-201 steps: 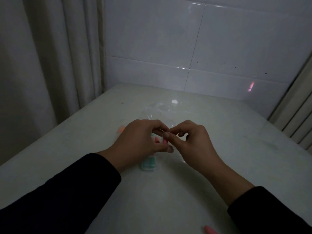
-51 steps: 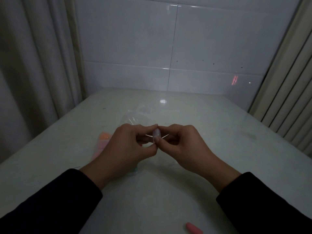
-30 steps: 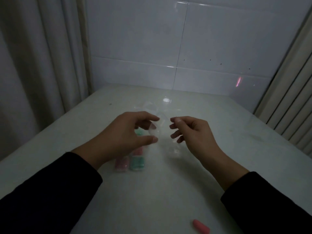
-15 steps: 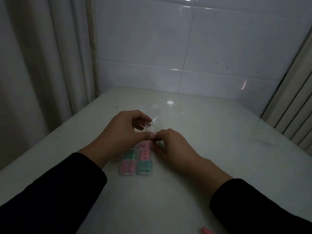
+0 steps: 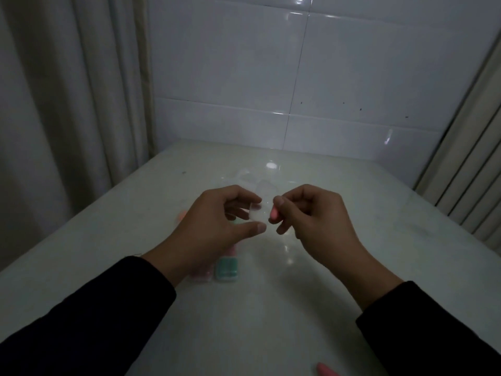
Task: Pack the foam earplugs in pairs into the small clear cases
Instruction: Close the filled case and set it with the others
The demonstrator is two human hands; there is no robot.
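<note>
I see two bare hands, left hand [image 5: 214, 229] and right hand [image 5: 317, 223], no rings or watch. Behind the fingers [image 5: 250, 229], long black sleeves [image 5: 89, 318] end at both wrists, plain, unmarked cuffs.

Half a second ago the hands met low over the packed cases; now they are raised and apart, the left hand [image 5: 217, 226] holding a clear case [image 5: 260, 204], the right hand [image 5: 314, 221] pinching a pink earplug [image 5: 273, 212].

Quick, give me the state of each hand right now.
Left hand: fingers grip a small clear plastic case, held open.
Right hand: fingers pinch a pink foam earplug beside the case.
</note>
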